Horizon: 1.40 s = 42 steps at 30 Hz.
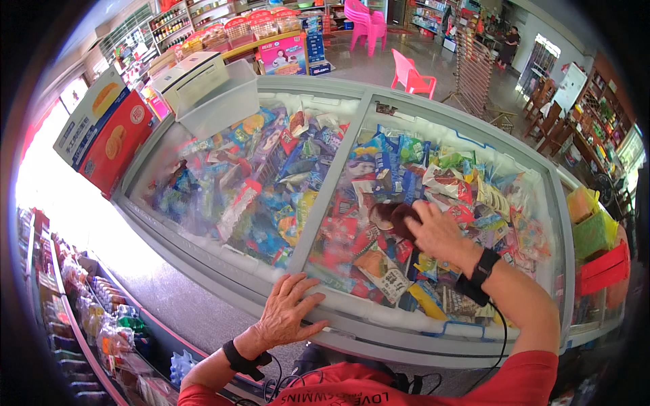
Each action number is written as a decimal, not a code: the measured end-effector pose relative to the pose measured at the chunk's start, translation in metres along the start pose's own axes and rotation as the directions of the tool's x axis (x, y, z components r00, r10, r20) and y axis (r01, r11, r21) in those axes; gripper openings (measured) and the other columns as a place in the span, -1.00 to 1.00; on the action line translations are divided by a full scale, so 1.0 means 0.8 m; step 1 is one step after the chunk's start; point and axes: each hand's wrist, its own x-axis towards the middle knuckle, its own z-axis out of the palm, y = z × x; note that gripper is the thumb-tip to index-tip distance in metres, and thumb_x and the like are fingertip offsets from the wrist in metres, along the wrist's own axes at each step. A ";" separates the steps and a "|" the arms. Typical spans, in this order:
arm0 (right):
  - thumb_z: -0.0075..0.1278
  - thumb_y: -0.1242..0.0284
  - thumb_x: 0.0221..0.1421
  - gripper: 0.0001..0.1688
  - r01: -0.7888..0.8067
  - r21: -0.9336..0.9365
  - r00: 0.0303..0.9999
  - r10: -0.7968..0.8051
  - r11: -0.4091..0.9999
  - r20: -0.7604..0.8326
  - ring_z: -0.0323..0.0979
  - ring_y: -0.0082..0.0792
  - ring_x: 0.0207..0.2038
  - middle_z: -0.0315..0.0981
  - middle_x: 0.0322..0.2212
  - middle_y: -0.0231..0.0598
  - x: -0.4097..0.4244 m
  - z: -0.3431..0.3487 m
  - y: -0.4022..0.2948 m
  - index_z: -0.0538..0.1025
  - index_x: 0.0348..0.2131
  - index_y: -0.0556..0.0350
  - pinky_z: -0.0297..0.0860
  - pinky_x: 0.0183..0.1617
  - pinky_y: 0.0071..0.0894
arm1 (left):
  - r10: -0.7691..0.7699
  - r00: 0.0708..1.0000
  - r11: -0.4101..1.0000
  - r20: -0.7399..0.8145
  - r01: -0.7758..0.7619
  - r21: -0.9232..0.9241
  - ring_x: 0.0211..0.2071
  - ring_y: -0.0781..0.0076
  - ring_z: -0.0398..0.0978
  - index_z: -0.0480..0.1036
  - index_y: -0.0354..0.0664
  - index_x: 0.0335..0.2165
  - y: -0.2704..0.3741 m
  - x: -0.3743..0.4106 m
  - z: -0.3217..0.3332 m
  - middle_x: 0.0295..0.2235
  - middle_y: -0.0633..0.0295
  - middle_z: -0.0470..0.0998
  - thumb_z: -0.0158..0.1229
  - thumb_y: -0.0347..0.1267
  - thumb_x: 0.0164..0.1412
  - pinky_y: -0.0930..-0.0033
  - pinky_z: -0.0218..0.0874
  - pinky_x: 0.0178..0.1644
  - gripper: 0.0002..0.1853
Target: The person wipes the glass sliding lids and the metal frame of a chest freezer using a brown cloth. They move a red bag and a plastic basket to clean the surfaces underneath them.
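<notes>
A chest freezer with a grey frame (330, 185) and sliding glass lids stands before me. Under the right glass lid (350, 254), partly fogged, lie many packaged frozen treats (449, 182). My right hand (439, 233) presses a dark maroon cloth (403, 219) to this glass, near its middle. Part of the cloth is hidden by the fingers. Nearer my body, my left hand (292, 307) rests with spread fingers on the front frame, by the foot of the central divider, and holds nothing. Both wrists wear black bands.
A clear plastic bin (223, 104) and a white carton (190, 83) sit at the freezer's far left corner, beside a red and white printed carton (109, 132). Shelves of bottled drinks (109, 304) stand at left. Pink plastic chairs (414, 76) are beyond. A person (509, 45) stands far off.
</notes>
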 end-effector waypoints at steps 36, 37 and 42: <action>-0.06 0.62 -0.22 -0.12 -0.120 0.427 0.961 -0.003 0.896 0.277 0.00 0.10 0.14 -0.11 0.25 -0.27 0.081 -0.002 -0.170 0.30 0.13 -0.49 0.25 0.02 0.17 | 0.042 0.997 0.945 -0.061 -0.060 -0.322 0.15 -0.27 0.02 0.02 -0.19 0.15 -0.053 -0.014 -0.005 0.15 -0.19 -0.01 0.31 -0.01 -0.13 -0.13 -0.11 0.21 -0.02; -0.04 0.61 -0.23 -0.12 -0.085 0.453 0.961 -0.047 0.888 0.273 0.02 0.08 0.13 -0.11 0.24 -0.29 0.067 -0.009 -0.189 0.30 0.12 -0.50 0.29 -0.02 0.16 | 0.043 0.995 0.945 -0.085 -0.068 -0.320 0.16 -0.27 0.00 0.01 -0.20 0.15 -0.053 -0.014 -0.006 0.15 -0.20 -0.02 0.31 -0.01 -0.13 -0.14 -0.14 0.22 -0.01; 0.00 0.51 -0.12 -0.38 0.061 0.542 0.961 -0.195 0.838 0.194 0.06 -0.03 0.11 -0.02 0.17 -0.36 0.022 -0.030 -0.252 0.43 -0.01 -0.47 0.33 -0.06 0.11 | 0.074 0.989 0.941 -0.127 -0.112 -0.318 0.16 -0.26 -0.01 0.00 -0.16 0.17 -0.052 -0.010 -0.015 0.15 -0.20 -0.03 0.32 -0.07 -0.11 -0.10 -0.08 0.20 -0.03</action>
